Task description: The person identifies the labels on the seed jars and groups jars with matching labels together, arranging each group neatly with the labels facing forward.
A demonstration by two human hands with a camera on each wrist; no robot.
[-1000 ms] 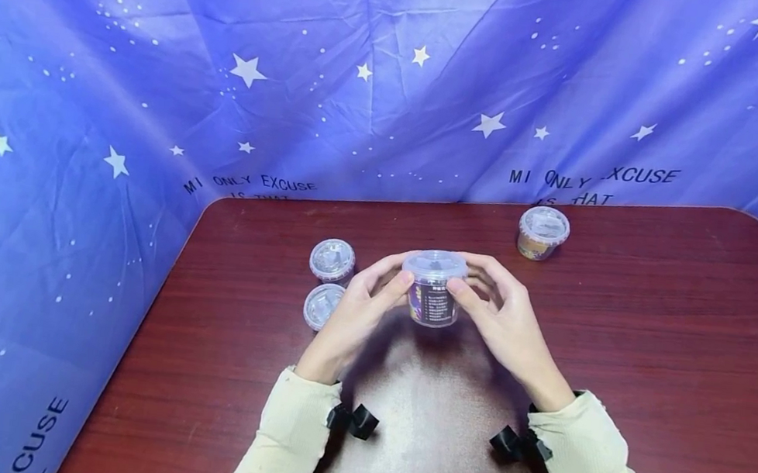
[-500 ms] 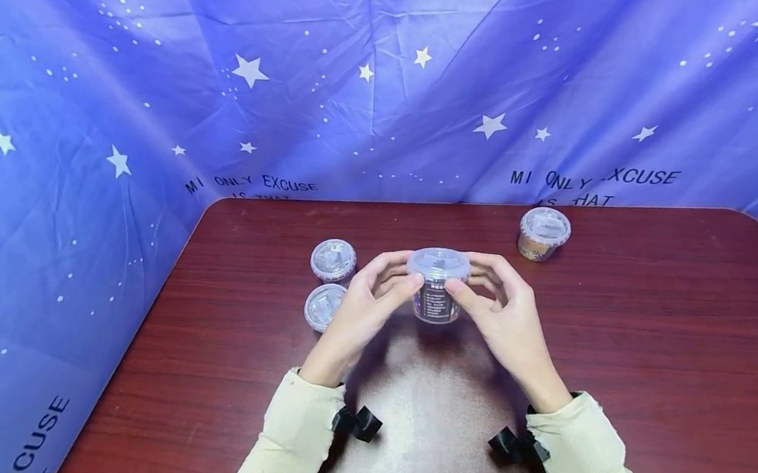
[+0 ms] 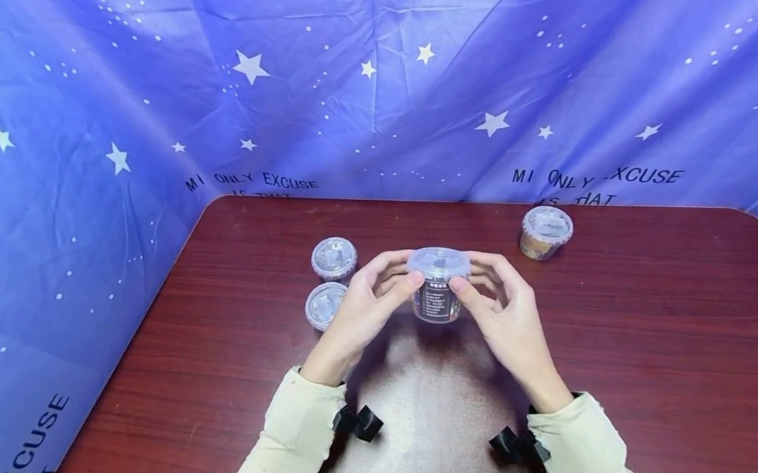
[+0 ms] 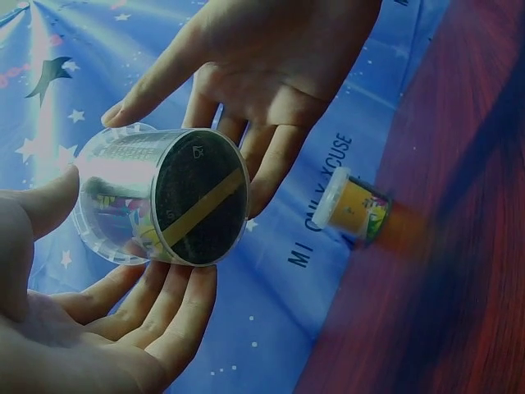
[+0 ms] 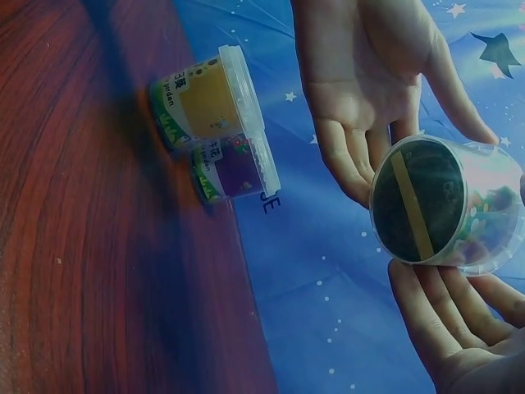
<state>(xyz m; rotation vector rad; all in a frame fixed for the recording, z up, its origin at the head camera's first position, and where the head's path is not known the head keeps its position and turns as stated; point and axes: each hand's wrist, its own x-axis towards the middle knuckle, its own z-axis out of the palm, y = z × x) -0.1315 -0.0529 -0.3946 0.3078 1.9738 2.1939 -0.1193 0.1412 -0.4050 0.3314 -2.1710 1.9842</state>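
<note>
From my head the view is bright and sharp, with soft glare on the worktop (image 3: pixel 655 338) under my wrists. Both wrist views are dim, blue-tinted, blurred toward the edges.

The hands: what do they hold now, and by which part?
Left hand and right hand hold the lidded plastic cup by its sides, below the lid.

Blue star-print backdrop cloth (image 3: pixel 397 75): black lettering "MI ONLY EXCUSE" appears twice, behind the table's left and right far corners, with a partly hidden second line reading "IS THAT". At lower left, "XCUSE" runs vertically. Held cup (image 3: pixel 436 294): label text too small to read. Yellow cup (image 5: pixel 201 98): label print illegible.
</note>
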